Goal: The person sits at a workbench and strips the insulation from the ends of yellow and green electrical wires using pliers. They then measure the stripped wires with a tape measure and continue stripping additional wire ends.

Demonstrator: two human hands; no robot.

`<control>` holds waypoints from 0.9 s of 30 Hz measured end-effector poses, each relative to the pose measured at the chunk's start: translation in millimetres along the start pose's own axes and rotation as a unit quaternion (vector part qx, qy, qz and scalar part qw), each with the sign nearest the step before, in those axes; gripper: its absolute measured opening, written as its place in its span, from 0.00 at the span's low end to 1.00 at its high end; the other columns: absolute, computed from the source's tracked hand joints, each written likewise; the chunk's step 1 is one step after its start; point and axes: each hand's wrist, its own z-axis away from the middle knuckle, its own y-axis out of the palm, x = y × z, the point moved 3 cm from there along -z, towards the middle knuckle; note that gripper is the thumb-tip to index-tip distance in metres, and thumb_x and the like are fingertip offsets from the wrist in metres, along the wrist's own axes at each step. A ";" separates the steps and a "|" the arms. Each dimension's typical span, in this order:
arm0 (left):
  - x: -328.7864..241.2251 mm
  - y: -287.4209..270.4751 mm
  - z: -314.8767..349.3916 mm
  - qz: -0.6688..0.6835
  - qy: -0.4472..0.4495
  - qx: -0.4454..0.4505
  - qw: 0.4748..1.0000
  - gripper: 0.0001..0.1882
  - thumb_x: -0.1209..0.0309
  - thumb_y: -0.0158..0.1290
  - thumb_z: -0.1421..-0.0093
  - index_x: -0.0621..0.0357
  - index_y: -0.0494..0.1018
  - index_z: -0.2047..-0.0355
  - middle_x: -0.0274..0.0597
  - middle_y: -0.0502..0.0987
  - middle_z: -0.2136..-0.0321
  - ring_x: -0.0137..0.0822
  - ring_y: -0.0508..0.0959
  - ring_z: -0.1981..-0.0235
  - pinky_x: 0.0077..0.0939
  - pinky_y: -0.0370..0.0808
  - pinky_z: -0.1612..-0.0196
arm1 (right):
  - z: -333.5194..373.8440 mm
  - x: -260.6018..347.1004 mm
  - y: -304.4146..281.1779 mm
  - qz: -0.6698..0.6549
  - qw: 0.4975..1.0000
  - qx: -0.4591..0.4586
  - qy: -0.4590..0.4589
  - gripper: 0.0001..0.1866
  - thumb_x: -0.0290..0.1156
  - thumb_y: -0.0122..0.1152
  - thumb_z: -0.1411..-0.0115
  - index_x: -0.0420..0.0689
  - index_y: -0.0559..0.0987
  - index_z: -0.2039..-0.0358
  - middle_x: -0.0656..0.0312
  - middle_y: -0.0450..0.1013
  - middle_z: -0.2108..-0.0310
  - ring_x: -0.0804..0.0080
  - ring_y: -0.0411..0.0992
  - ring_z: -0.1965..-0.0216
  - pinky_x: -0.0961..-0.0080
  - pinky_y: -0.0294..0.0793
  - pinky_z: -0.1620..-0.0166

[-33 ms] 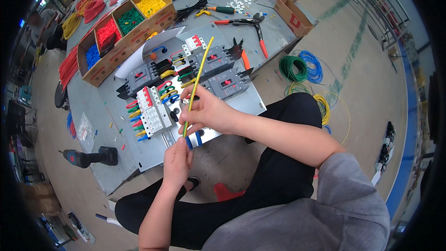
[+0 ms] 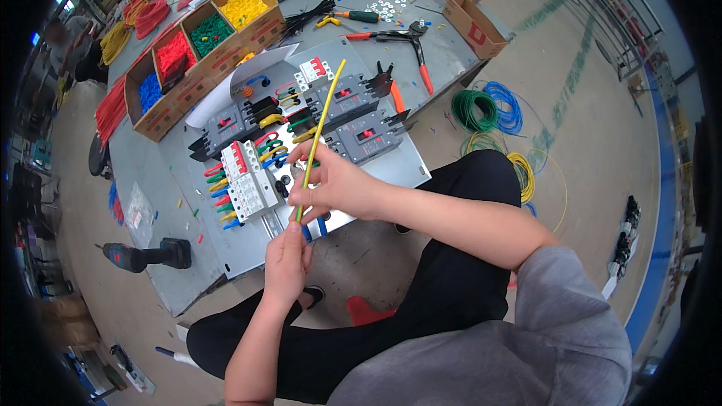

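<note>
A yellow-green wire [image 2: 326, 109] slants up and away from my hands, over a grey mounting plate [image 2: 412, 168]. My left hand [image 2: 287, 259] pinches its lower end. Just above, my right hand [image 2: 335, 180] has its fingers curled around the same wire. Beneath it on the plate sit a row of small breakers [image 2: 248, 180] with coloured looped wires, and several dark grey moulded-case breakers, one of them a near right breaker [image 2: 366, 135]. Right beside my left fingertips is a blue-and-white part [image 2: 317, 227], partly hidden.
A divided cardboard box [image 2: 218, 49] of coloured caps stands behind the plate. Red-handled cutters [image 2: 417, 37] and a green-handled screwdriver [image 2: 361, 16] lie at the far right. A cordless drill [image 2: 147, 255] rests on the left. Wire coils [image 2: 475, 110] lie on the floor. Another person [image 2: 71, 45] sits far left.
My right hand's fingers have shifted very slightly left and toward me at the wire. My left hand and everything else look the same.
</note>
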 end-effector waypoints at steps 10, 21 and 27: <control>-10.8 8.7 -2.1 -0.020 -0.073 -0.037 0.996 0.25 0.50 0.41 0.22 0.48 0.63 0.75 0.24 0.56 0.89 0.21 0.54 0.89 0.22 0.50 0.84 | 1.7 -10.8 2.4 0.069 0.996 -0.020 -0.056 0.29 0.19 0.64 0.34 0.44 0.60 0.39 0.55 0.73 0.58 0.68 0.81 0.61 0.67 0.88 0.56; -10.4 9.7 10.3 0.266 -0.102 0.163 0.945 0.30 0.44 0.36 0.23 0.47 0.54 0.79 0.27 0.48 0.88 0.27 0.49 0.86 0.24 0.48 0.81 | 12.7 64.2 -19.7 0.028 0.990 0.026 -0.138 0.15 0.29 0.54 0.25 0.42 0.66 0.43 0.52 0.80 0.60 0.60 0.85 0.61 0.70 0.88 0.60; -10.9 23.5 7.6 0.124 -0.051 0.092 0.987 0.26 0.48 0.41 0.24 0.50 0.58 0.76 0.28 0.52 0.84 0.26 0.54 0.81 0.24 0.51 0.77 | 13.1 43.3 -8.1 0.141 0.985 0.029 -0.097 0.13 0.30 0.57 0.27 0.40 0.69 0.46 0.54 0.81 0.64 0.68 0.83 0.65 0.74 0.87 0.65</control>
